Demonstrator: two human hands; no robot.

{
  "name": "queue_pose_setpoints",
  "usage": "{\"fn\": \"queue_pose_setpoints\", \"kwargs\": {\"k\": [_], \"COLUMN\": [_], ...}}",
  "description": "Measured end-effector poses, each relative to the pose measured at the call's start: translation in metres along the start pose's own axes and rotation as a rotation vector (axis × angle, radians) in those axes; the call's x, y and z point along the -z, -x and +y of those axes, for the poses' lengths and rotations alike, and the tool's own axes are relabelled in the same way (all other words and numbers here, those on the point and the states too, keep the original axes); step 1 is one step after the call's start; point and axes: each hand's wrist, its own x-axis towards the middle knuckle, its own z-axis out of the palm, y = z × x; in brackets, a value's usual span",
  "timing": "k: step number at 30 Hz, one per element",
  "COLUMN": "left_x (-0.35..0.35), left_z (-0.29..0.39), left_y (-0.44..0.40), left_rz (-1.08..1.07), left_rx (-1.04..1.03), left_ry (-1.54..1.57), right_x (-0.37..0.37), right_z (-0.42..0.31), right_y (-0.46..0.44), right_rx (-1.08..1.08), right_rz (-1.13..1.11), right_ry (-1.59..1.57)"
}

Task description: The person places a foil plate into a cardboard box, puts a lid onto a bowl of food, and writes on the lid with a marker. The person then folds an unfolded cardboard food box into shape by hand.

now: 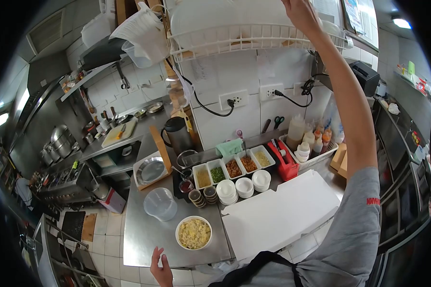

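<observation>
My right hand (302, 18) is raised to the white wire rack (254, 32) at the top. Its fingers run past the upper edge of the view, so their grip is hidden. Large whitish translucent items (201, 16) fill the rack beside it. Low at the front edge of the steel counter, my left hand (162, 269) has its fingers apart and holds nothing. Just right of that hand stands a white bowl (178, 234) heaped with yellowish food (195, 233). A clear plastic tub (160, 204) sits behind the bowl.
White containers of toppings (216, 171) line the counter's back, with stacked small white cups (227, 190) in front. A white board or flat box (280, 215) lies to the right. Behind it are a red device (283, 161) and sauce bottles (303, 149). Another person (24, 191) stands far left.
</observation>
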Motion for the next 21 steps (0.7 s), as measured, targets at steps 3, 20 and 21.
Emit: {"fn": "queue_pose_setpoints", "kwargs": {"k": [3,20,21], "left_x": [0.002,-0.015,-0.012], "left_z": [-0.007,-0.029,-0.027], "left_y": [0.005,0.045,0.05], "left_rz": [-0.017,-0.015,-0.056], "left_rx": [-0.07,0.203,0.27], "left_ry": [-0.041,-0.059,-0.025], "right_x": [-0.028,0.032,0.031], "right_z": [0.033,-0.12,-0.14], "right_y": [-0.005,0.16,0.202], "right_rx": [-0.087,-0.873,-0.988], "right_rz": [-0.038,0.114,-0.054], "right_ry": [-0.181,-0.827,-0.845]}}
